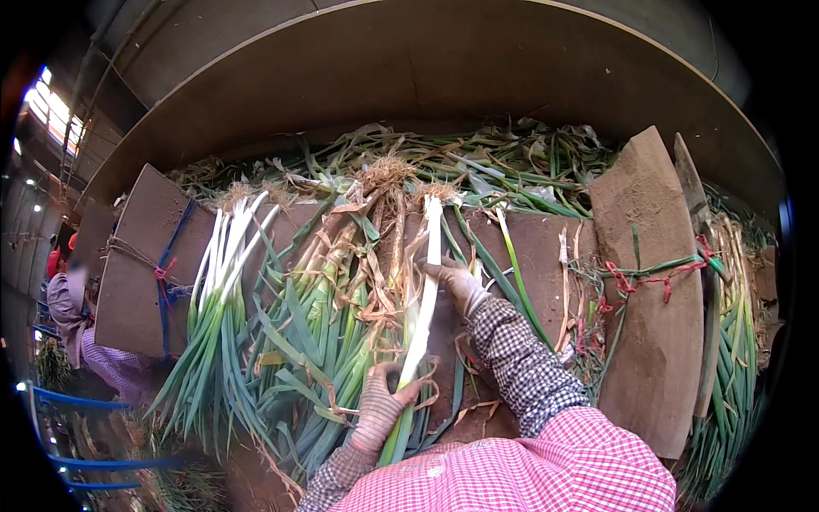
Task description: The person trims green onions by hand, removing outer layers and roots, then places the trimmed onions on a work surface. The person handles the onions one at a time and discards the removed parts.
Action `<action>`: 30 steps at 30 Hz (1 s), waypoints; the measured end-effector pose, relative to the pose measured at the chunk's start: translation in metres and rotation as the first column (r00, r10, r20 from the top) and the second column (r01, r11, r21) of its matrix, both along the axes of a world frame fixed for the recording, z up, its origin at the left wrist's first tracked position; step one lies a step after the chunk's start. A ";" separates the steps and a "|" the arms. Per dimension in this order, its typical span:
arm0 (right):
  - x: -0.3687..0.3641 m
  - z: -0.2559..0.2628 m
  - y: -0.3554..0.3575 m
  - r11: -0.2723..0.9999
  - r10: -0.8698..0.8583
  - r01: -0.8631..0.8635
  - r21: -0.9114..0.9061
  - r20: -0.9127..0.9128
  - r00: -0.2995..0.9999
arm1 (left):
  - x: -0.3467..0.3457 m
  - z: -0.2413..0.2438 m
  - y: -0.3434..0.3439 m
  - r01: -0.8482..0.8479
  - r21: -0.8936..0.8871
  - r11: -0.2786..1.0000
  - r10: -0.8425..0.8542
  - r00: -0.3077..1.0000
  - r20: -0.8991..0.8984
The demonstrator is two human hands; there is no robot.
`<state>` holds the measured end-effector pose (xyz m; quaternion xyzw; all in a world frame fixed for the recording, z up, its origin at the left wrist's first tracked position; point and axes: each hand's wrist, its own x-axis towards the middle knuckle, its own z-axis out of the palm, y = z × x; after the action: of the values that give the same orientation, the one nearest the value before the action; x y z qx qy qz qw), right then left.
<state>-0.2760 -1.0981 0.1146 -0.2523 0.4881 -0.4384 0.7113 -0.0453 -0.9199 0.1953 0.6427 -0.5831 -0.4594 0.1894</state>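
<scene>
A long white-stalked green onion (422, 320) lies at a slant between my two gloved hands, roots towards the back. My left hand (384, 397) is closed around its lower part, where white turns to green. Higher up, my right hand (451, 278) grips the white shank from the right, with the fingertips partly hidden behind it. Under and left of my hands spreads a heap of unpeeled green onions (326, 288) with dry brown outer leaves. Further left rests a bunch of clean white-stalked onions (233, 256), green tops towards me.
Upright boards stand at the left (150, 269) and right (646, 288), bound with cord. Stripped leaves (512, 160) pile up along the curved back wall (416, 70). More onions (732, 333) lie beyond the right board. A person (70, 313) is at the far left near blue rails (83, 400).
</scene>
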 end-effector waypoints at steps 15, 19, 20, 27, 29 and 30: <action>0.001 0.020 -0.031 0.985 0.063 -0.041 -0.170 0.125 0.990 | 0.042 0.063 -0.045 0.302 0.571 0.763 0.353 0.545 -0.760; 0.040 0.073 -0.049 0.911 0.176 -0.389 -0.140 -0.721 0.670 | 0.078 0.067 -0.035 0.228 0.549 0.804 0.405 0.465 -0.787; 0.011 0.038 -0.071 0.899 0.047 -0.425 -0.101 -0.945 0.324 | 0.085 0.066 -0.034 0.250 0.594 0.765 0.424 0.499 -0.756; -0.133 0.035 -0.220 0.989 -0.131 0.089 -0.121 -0.986 0.105 | 0.120 0.103 0.009 0.186 0.652 0.735 0.493 0.514 -0.702; -0.289 0.036 -0.237 0.825 -0.541 0.396 -0.404 -0.766 0.346 | 0.147 0.111 0.024 0.216 0.623 0.752 0.405 0.594 -0.695; -0.327 0.049 -0.237 0.446 -0.879 0.771 -0.455 -0.061 0.472 | 0.175 0.108 0.035 0.098 0.615 0.782 0.402 0.674 -0.619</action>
<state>-0.6035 -1.3354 0.1637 -0.1668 0.5555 -0.7714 0.2617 0.1295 -0.8845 0.3035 0.4826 -0.2227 -0.8156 0.2285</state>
